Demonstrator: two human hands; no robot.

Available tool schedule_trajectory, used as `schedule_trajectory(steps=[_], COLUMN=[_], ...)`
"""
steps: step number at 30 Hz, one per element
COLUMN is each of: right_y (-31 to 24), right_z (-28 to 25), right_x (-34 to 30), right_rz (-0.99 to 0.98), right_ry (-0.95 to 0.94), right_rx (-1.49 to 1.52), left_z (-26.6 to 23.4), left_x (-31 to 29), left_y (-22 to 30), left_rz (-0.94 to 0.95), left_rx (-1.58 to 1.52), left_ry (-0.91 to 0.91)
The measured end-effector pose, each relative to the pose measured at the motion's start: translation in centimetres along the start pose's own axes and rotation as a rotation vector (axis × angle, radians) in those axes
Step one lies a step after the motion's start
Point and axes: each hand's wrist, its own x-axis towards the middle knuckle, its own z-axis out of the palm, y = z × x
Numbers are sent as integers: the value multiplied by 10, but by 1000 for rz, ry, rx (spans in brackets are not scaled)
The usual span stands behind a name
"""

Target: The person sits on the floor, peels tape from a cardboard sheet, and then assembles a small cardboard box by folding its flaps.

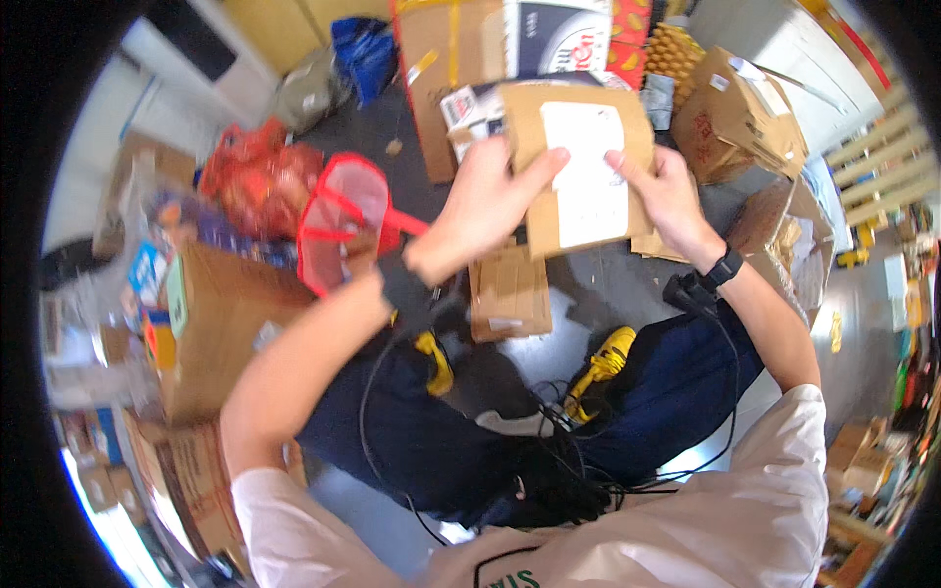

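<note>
Up in front of me, both hands hold a flat brown cardboard box (530,120) with a large white label (591,208) on its face. My left hand (495,191) grips its left edge, thumb lying on the label. On the opposite edge my right hand (670,201) is closed too, its thumb pressed near the label's right side. The fingers behind the box are hidden. Below it, a smaller cardboard box (510,296) rests on the grey floor between my feet. A black band (726,266) circles my right wrist.
Left of my hands lie a red mesh basket (343,211) and a red plastic bag (260,176). Large cartons (230,323) stand at my left, with others (730,118) at far right. Black cables (588,461) run over my lap; a blue bag (363,59) sits at the back.
</note>
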Motion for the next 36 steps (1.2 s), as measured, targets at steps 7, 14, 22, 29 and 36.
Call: schedule_trajectory(steps=[7, 14, 22, 29, 36], right_y=[52, 111, 95, 104, 95], right_z=[-34, -29, -52, -53, -69], right_x=[75, 95, 91, 112, 113], right_rz=[62, 272, 360, 343, 311], right_ry=[40, -162, -167, -148, -92], right_rx=[-419, -342, -576, -451, -545], left_z=[12, 38, 71, 58, 83], left_x=[101, -52, -215, -269, -233], left_y=[-144, -114, -81, -75, -73], left_rz=[22, -599, -966, -1178, -1116], left_rx=[401, 182, 138, 146, 99], left_ry=[57, -141, -240, -241, -229])
